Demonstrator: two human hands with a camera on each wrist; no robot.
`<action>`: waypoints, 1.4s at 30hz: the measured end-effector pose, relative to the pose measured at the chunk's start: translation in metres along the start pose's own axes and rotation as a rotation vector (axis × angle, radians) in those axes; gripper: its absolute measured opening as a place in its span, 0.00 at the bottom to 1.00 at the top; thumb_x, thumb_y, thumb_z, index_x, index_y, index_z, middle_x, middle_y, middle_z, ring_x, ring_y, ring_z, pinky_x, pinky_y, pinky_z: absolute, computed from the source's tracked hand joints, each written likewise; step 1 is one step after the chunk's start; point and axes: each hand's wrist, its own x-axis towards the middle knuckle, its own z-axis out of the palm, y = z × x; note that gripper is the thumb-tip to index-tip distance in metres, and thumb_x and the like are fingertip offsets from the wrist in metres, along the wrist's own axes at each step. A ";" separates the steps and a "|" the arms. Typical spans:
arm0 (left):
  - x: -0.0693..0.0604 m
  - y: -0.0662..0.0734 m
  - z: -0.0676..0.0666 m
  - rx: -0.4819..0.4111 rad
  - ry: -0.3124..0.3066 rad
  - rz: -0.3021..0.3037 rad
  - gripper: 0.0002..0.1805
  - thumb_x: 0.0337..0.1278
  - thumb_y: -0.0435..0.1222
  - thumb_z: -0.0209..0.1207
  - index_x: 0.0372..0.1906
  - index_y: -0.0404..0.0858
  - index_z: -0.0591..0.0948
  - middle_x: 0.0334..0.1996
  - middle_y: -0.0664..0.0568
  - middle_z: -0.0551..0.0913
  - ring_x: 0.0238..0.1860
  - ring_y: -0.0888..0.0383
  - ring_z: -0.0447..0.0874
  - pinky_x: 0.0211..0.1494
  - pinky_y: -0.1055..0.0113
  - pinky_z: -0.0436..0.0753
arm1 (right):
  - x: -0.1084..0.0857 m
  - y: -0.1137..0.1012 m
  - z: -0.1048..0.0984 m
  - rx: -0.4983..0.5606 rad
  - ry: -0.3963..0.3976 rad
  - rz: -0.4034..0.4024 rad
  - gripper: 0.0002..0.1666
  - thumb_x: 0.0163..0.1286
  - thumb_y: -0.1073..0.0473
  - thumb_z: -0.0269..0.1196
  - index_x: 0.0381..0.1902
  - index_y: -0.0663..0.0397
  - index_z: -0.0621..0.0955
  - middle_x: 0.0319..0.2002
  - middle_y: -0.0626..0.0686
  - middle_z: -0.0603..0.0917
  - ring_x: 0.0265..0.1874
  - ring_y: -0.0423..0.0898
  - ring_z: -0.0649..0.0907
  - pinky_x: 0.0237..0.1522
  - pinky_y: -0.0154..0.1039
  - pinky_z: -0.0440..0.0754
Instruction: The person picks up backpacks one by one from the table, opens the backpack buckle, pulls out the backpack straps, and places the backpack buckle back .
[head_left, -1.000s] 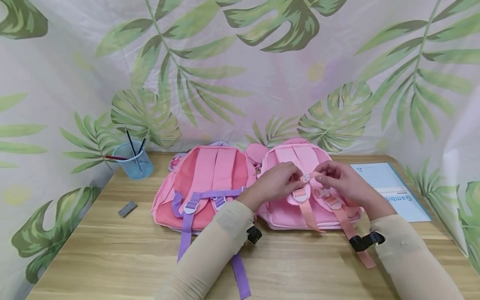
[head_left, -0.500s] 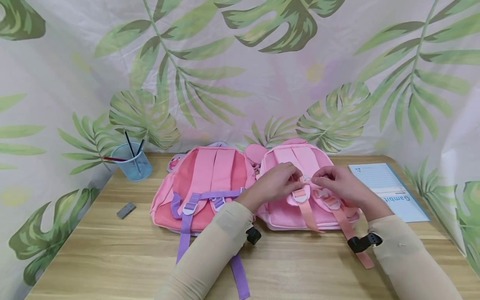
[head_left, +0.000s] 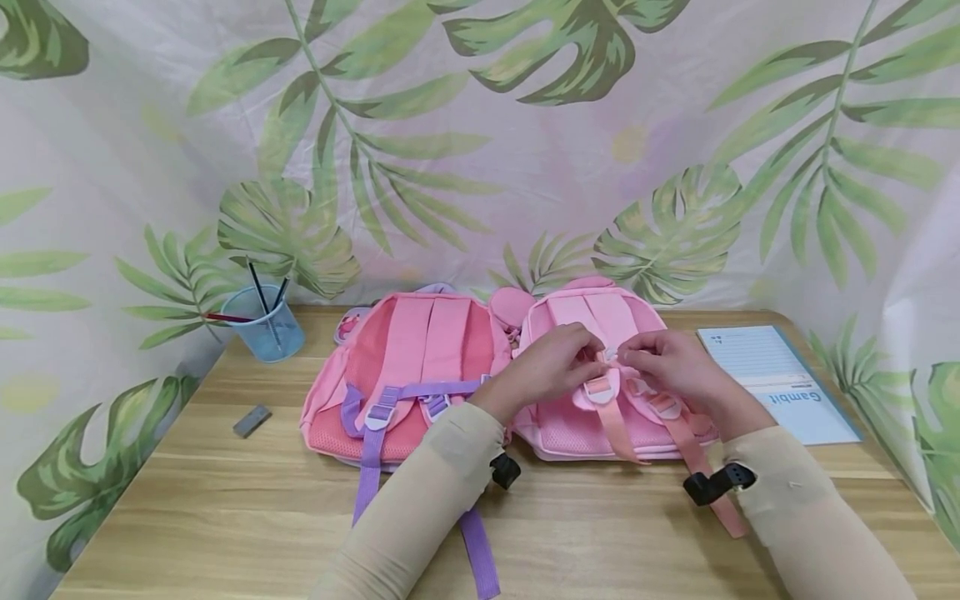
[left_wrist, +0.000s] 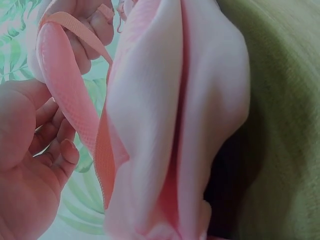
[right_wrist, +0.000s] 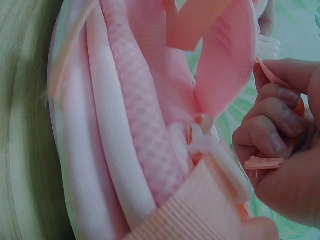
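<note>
Two pink backpacks lie with their shoulder straps upward; both hands work over the right pink backpack (head_left: 558, 433). At its middle, my left hand (head_left: 551, 362) holds a small white buckle (head_left: 609, 355), partly covered by the fingers. My right hand (head_left: 671, 367) pinches an orange webbing strap (right_wrist: 272, 75) that leads to this buckle. The strap's loose end (right_wrist: 262, 163) sticks out below the curled right fingers in the right wrist view. Below the hands, another orange strap (head_left: 618, 433) hangs from a white adjuster (head_left: 600, 390).
The left pink backpack (head_left: 337, 417), with purple straps (head_left: 367, 479), touches the right one. A blue mesh pen cup (head_left: 270, 337) and a grey eraser-like block (head_left: 252, 421) are at left. A notebook (head_left: 817, 412) lies right on the wooden table (head_left: 585, 533).
My right hand has moved slightly left, closer to my left hand and the buckle, with its fingers drawn in on the strap. The left hand stays nearly still.
</note>
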 end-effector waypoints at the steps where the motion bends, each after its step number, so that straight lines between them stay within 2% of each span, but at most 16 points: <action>1: 0.000 0.000 0.000 -0.002 -0.001 -0.002 0.13 0.76 0.40 0.66 0.54 0.35 0.85 0.45 0.47 0.85 0.47 0.56 0.81 0.56 0.66 0.80 | 0.000 -0.001 0.001 -0.012 0.009 0.008 0.19 0.81 0.57 0.64 0.59 0.68 0.84 0.27 0.47 0.78 0.24 0.40 0.75 0.26 0.34 0.76; 8: 0.001 0.000 0.001 -0.004 -0.010 -0.009 0.14 0.77 0.40 0.65 0.55 0.36 0.85 0.45 0.48 0.85 0.47 0.57 0.80 0.56 0.67 0.79 | 0.001 -0.006 0.006 0.012 -0.018 0.004 0.19 0.82 0.57 0.62 0.60 0.68 0.83 0.27 0.47 0.76 0.25 0.40 0.74 0.27 0.35 0.74; 14: 0.001 -0.001 0.002 -0.006 -0.007 -0.012 0.13 0.76 0.40 0.66 0.54 0.36 0.86 0.46 0.48 0.85 0.48 0.57 0.81 0.57 0.66 0.80 | -0.004 -0.005 -0.004 -0.115 0.019 -0.044 0.20 0.83 0.54 0.62 0.59 0.65 0.84 0.38 0.54 0.84 0.34 0.44 0.78 0.32 0.35 0.79; 19: 0.000 -0.002 0.001 -0.013 -0.003 -0.015 0.13 0.76 0.40 0.66 0.54 0.36 0.86 0.46 0.48 0.85 0.48 0.56 0.81 0.58 0.65 0.80 | -0.007 -0.003 -0.012 -0.190 -0.012 -0.021 0.21 0.83 0.50 0.62 0.57 0.63 0.86 0.38 0.55 0.83 0.34 0.45 0.77 0.31 0.34 0.77; 25: 0.000 -0.003 0.001 -0.033 0.006 -0.006 0.13 0.76 0.39 0.66 0.55 0.35 0.85 0.46 0.47 0.85 0.49 0.56 0.81 0.58 0.65 0.80 | -0.005 -0.001 -0.010 -0.090 -0.043 -0.010 0.18 0.81 0.54 0.64 0.52 0.66 0.87 0.30 0.50 0.80 0.27 0.41 0.75 0.27 0.34 0.74; 31: -0.001 -0.003 0.000 -0.054 0.007 -0.017 0.13 0.76 0.39 0.65 0.55 0.35 0.85 0.47 0.47 0.85 0.50 0.56 0.81 0.59 0.65 0.80 | -0.004 -0.002 -0.007 0.018 -0.030 -0.003 0.18 0.82 0.56 0.62 0.53 0.70 0.84 0.21 0.43 0.70 0.23 0.40 0.71 0.27 0.34 0.72; 39: -0.001 -0.003 0.001 -0.054 0.001 -0.024 0.13 0.75 0.39 0.66 0.55 0.35 0.85 0.46 0.47 0.85 0.49 0.56 0.80 0.58 0.65 0.80 | 0.000 -0.005 0.002 -0.009 -0.023 -0.025 0.17 0.81 0.57 0.63 0.52 0.69 0.85 0.25 0.45 0.76 0.25 0.39 0.74 0.28 0.34 0.76; 42: 0.000 -0.003 0.002 -0.056 0.003 -0.020 0.13 0.75 0.39 0.67 0.55 0.35 0.86 0.45 0.47 0.85 0.47 0.57 0.80 0.56 0.66 0.79 | 0.001 -0.006 0.003 -0.016 -0.042 -0.020 0.16 0.81 0.58 0.62 0.51 0.69 0.84 0.26 0.46 0.75 0.26 0.40 0.74 0.28 0.35 0.75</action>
